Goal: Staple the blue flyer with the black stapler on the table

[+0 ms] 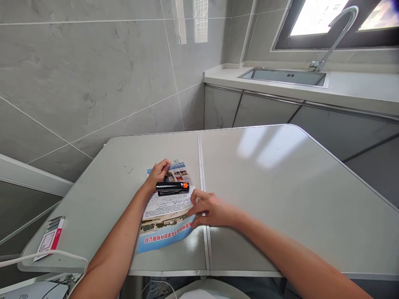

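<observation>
A printed leaflet (165, 216) with a blue band and red characters lies on the grey folding table (280, 187). A black stapler (172, 187) with an orange tip rests across its upper part. My left hand (158, 172) is closed on the stapler's left end, near the leaflet's top left corner. My right hand (209, 209) pinches the leaflet's right edge, fingers curled on the paper.
A small red-and-white box (50, 238) sits near the table's left front corner, beside a white cable (46, 254). A tiled wall stands behind. A counter with a steel sink (283, 77) and tap (338, 35) runs along the far right.
</observation>
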A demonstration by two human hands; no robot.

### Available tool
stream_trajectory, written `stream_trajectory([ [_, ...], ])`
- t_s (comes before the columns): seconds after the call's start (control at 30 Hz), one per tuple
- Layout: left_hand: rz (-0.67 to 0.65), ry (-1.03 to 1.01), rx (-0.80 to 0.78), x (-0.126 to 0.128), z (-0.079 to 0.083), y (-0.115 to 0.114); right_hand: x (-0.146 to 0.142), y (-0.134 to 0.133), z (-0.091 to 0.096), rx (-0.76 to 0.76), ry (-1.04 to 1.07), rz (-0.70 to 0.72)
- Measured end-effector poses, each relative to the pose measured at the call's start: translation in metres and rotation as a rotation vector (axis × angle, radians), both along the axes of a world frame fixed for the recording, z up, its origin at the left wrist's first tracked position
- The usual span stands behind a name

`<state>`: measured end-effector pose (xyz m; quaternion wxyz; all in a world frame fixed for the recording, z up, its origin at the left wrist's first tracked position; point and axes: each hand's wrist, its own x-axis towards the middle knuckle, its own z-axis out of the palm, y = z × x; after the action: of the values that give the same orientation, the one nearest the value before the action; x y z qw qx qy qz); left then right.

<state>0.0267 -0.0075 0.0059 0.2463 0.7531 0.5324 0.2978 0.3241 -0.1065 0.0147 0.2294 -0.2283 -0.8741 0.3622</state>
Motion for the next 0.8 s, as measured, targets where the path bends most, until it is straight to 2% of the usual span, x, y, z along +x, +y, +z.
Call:
stream_trajectory([
  [0.1, -0.009, 0.04, -0.004, 0.004, 0.003, -0.001, 0.001, -0.003, 0.001, 0.155, -0.042, 0.046],
  [0.27, -0.021, 0.137, 0.053, 0.013, 0.006, -0.005, 0.003, -0.006, 0.002, 0.406, -0.059, 0.208],
  [0.37, -0.031, 0.135, 0.06, 0.018, 0.007, -0.008, 0.005, -0.006, 0.007, 0.505, -0.074, 0.224],
  [0.53, -0.047, 0.105, 0.052, 0.023, 0.006, -0.01, 0.011, -0.005, 0.017, 0.582, -0.09, 0.197],
  [0.8, -0.059, 0.107, 0.077, 0.027, 0.005, -0.011, 0.012, -0.007, 0.017, 0.614, -0.104, 0.197],
])
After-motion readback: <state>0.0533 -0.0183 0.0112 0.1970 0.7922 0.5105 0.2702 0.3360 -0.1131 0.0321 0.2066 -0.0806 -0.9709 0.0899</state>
